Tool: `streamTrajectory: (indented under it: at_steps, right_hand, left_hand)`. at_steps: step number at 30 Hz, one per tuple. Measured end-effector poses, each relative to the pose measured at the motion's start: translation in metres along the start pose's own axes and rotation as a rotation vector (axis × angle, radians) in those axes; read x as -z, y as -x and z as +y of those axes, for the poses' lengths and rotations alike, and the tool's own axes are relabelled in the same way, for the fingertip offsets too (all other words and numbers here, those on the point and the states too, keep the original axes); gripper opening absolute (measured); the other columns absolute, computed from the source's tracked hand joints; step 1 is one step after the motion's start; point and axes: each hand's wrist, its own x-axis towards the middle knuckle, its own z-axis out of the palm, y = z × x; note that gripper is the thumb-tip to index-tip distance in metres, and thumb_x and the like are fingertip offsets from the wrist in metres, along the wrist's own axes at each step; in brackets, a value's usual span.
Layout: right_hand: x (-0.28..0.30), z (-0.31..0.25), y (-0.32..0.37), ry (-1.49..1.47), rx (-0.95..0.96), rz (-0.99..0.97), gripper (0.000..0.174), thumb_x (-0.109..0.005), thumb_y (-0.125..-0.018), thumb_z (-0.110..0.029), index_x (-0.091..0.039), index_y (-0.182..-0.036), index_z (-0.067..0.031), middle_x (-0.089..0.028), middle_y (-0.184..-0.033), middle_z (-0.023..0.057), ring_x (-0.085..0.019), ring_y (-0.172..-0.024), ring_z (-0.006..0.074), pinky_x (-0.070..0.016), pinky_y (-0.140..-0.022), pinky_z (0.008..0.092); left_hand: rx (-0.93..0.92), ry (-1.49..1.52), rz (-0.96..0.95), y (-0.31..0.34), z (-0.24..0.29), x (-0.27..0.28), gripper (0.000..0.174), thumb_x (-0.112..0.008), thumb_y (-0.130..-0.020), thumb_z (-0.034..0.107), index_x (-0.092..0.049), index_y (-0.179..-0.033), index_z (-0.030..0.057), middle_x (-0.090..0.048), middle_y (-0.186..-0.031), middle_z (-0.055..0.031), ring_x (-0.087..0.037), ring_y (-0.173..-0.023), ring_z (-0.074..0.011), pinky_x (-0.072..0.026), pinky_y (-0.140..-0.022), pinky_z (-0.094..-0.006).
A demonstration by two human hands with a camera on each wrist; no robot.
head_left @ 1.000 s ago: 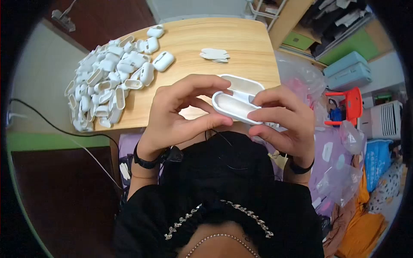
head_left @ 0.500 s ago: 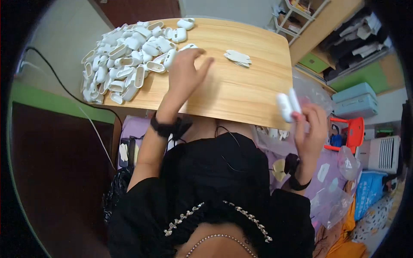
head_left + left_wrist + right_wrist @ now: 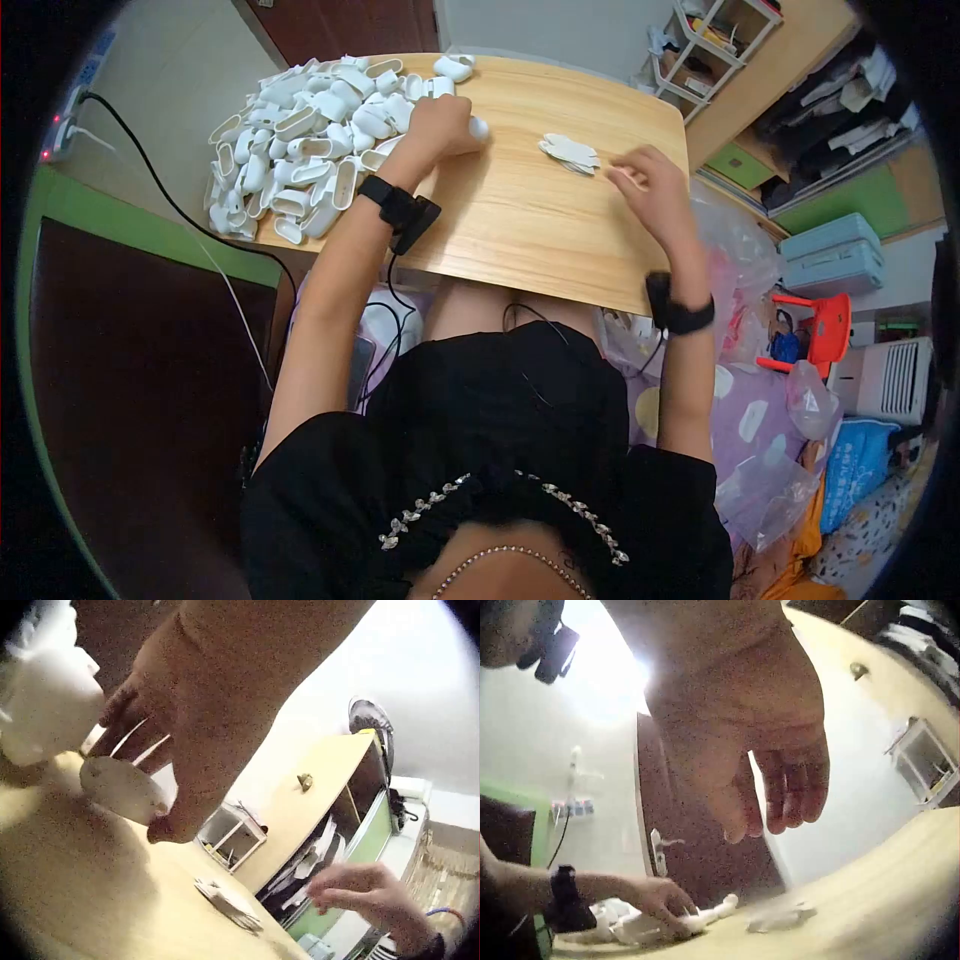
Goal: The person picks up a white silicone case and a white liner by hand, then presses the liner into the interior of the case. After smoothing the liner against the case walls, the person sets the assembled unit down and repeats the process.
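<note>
At the right edge of a pile of white earbud cases, my left hand reaches down with the palm toward the table. Its thumb and fingers grip one rounded white earbud case, seen best in the left wrist view; in the head view only the end of it shows past the knuckles. My right hand hovers near a small stack of flat white cut-out pieces, just right of it. Its fingers hang loosely bent in the right wrist view, with nothing between them.
The light wooden table ends close in front of my body. Clear plastic bags and a red stool are off to the right. A black cable runs down on the left from a power strip.
Both hands held one opened earbud case, then my right hand carried it past the table's right edge. Now that hand is back without it, and my left hand has gone to the pile.
</note>
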Motion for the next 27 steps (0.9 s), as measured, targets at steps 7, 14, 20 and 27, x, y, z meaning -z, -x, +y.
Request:
streamTrajectory:
  at_steps: [7, 14, 20, 27]
  right_hand:
    - [-0.058, 0.022, -0.049, 0.124, 0.118, -0.096, 0.022, -0.071, -0.076, -0.017, -0.069, -0.09, -0.0007, -0.062, -0.085, 0.013, -0.062, -0.076, 0.0271, -0.0499, -0.069, 0.0357]
    - [-0.06, 0.024, -0.045, 0.119, 0.061, -0.219, 0.018, -0.064, -0.08, -0.018, -0.069, -0.085, -0.002, -0.061, -0.088, 0.0113, -0.06, -0.084, 0.0303, -0.0495, -0.075, 0.0394]
    - [-0.058, 0.023, -0.043, 0.173, 0.116, -0.175, 0.018, -0.063, -0.082, -0.017, -0.069, -0.087, -0.0014, -0.062, -0.085, 0.0111, -0.061, -0.078, 0.0283, -0.0504, -0.069, 0.0367]
    - [-0.061, 0.012, -0.048, 0.293, 0.079, -0.185, 0.013, -0.059, -0.078, -0.015, -0.065, -0.075, -0.0039, -0.062, -0.082, 0.0094, -0.061, -0.079, 0.028, -0.0514, -0.067, 0.0403]
  left_hand:
    - [0.142, 1.0, -0.11, 0.021, 0.007, 0.009, 0.045, -0.071, -0.074, 0.024, -0.062, -0.106, -0.0069, -0.068, -0.09, -0.0128, -0.067, -0.083, -0.021, -0.0558, -0.07, -0.0316]
    - [0.3, 1.494, -0.405, 0.056, 0.018, 0.001, 0.043, -0.068, -0.086, 0.028, -0.059, -0.114, -0.003, -0.065, -0.102, -0.0104, -0.066, -0.087, -0.0161, -0.056, -0.074, -0.029]
    - [0.181, 1.733, -0.512, 0.079, 0.003, -0.025, 0.041, -0.07, -0.086, 0.022, -0.059, -0.117, -0.0019, -0.065, -0.104, -0.0076, -0.064, -0.093, -0.0134, -0.0533, -0.079, -0.0259]
    - [0.208, 1.933, -0.459, 0.09, 0.009, -0.025, 0.038, -0.066, -0.088, 0.014, -0.056, -0.12, -0.0045, -0.062, -0.111, -0.01, -0.062, -0.101, -0.0171, -0.0525, -0.087, -0.0312]
